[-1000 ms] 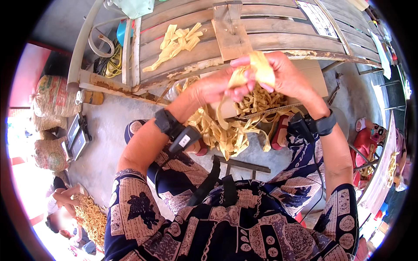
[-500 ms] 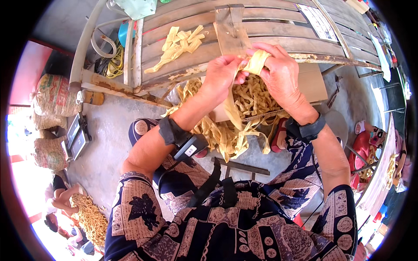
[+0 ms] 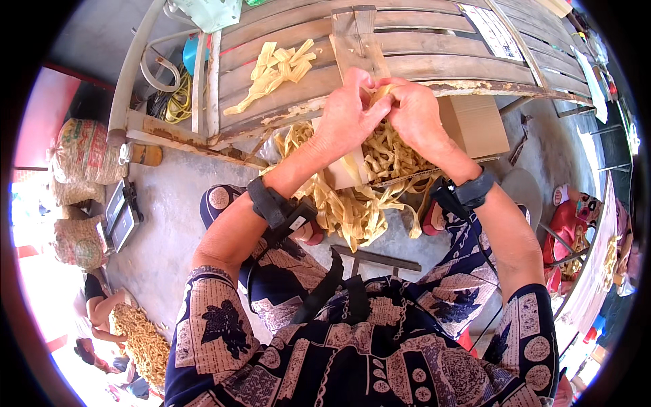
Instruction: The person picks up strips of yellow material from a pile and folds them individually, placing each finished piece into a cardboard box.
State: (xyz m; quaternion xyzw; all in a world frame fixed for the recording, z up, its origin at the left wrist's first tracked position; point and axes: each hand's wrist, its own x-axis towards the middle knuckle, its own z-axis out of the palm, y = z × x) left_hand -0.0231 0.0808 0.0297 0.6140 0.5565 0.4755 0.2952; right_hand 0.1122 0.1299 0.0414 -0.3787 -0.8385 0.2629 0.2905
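Observation:
My left hand (image 3: 344, 115) and my right hand (image 3: 415, 117) meet just above the near edge of the slatted bench. Both are closed on a soft yellow strip (image 3: 382, 92) that resembles bean curd skin, mostly hidden by the fingers. Below them, a cardboard box (image 3: 477, 129) contains many small twisted yellow pieces (image 3: 393, 150). A heap of long loose strips (image 3: 352, 214) spills over the box's near side, between my knees. On the bench to the left lies a small bunch of similar strips (image 3: 281, 68).
A wooden board (image 3: 359, 51) lies across the bench (image 3: 434, 64), whose metal rim is rusty. Stuffed sacks (image 3: 85, 150) and a flat scale (image 3: 122, 216) stand at left. People sit at lower left beside a yellow pile (image 3: 139, 339); another person is at far right.
The strip was a wide visible loop between my hands; now my fingers have closed in over it. My hands have drawn nearer together and the right hand has turned inward.

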